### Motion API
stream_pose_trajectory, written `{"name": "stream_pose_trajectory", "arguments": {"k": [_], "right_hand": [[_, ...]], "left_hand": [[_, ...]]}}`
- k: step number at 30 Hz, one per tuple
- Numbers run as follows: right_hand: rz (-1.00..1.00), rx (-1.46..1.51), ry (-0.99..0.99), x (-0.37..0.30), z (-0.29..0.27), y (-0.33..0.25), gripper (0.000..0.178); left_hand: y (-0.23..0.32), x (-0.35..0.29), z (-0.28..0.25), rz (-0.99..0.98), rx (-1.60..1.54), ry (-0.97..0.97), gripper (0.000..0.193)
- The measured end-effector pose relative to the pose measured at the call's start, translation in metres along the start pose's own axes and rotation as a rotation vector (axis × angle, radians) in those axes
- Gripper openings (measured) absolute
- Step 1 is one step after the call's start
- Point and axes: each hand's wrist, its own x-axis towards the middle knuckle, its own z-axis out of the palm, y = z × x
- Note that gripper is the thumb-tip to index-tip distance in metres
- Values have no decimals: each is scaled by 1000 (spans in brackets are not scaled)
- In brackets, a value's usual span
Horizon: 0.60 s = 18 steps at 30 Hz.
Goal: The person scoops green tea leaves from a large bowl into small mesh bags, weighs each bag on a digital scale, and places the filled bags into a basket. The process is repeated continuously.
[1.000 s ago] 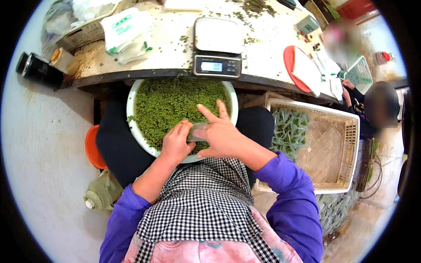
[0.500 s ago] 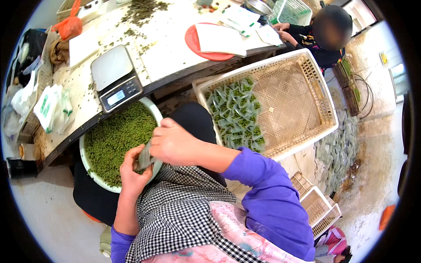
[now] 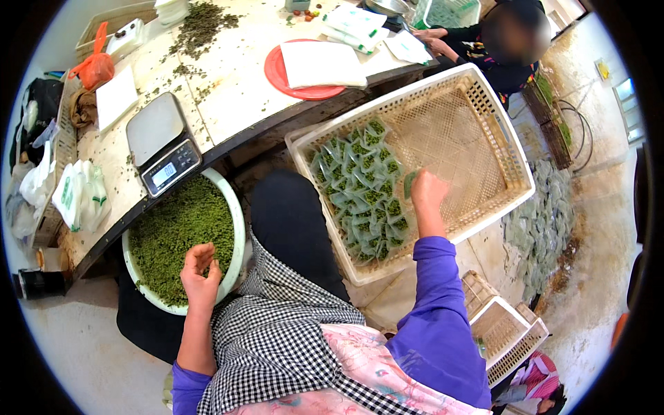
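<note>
My right hand (image 3: 429, 191) reaches over the large cream plastic crate (image 3: 477, 138), closed on a small clear bag (image 3: 409, 182) of green peppercorn-like berries. Several similar filled bags (image 3: 360, 190) are lined up in rows in the crate's left part, beside the held one. Above the near edge of a white basin (image 3: 239, 238), my left hand (image 3: 200, 271) is empty, its fingers loosely curled and the thumb apart. Loose small green berries (image 3: 176, 238) fill the basin.
On the table to the left stand a digital scale (image 3: 162, 142), a red plate (image 3: 277, 72) under white sheets, and plastic bags (image 3: 81, 194). A co-worker (image 3: 477, 41) sits at the far right. Filled bags (image 3: 539, 228) are piled on the floor, near stacked crates (image 3: 499, 332).
My hands have parted. The right hand has carried the small bag from above the basin rightward over the crate; the left hand stayed by the basin and let go of it.
</note>
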Motion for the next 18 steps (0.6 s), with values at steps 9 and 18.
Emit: {"name": "stream_pose_trajectory", "arguments": {"k": [9, 18], "right_hand": [[-100, -66, -408, 3, 97, -42, 16], [-465, 292, 145, -3, -64, -171, 16]], "left_hand": [[-16, 5, -51, 160, 185, 301, 21], [52, 90, -197, 436, 812, 783, 18]]}}
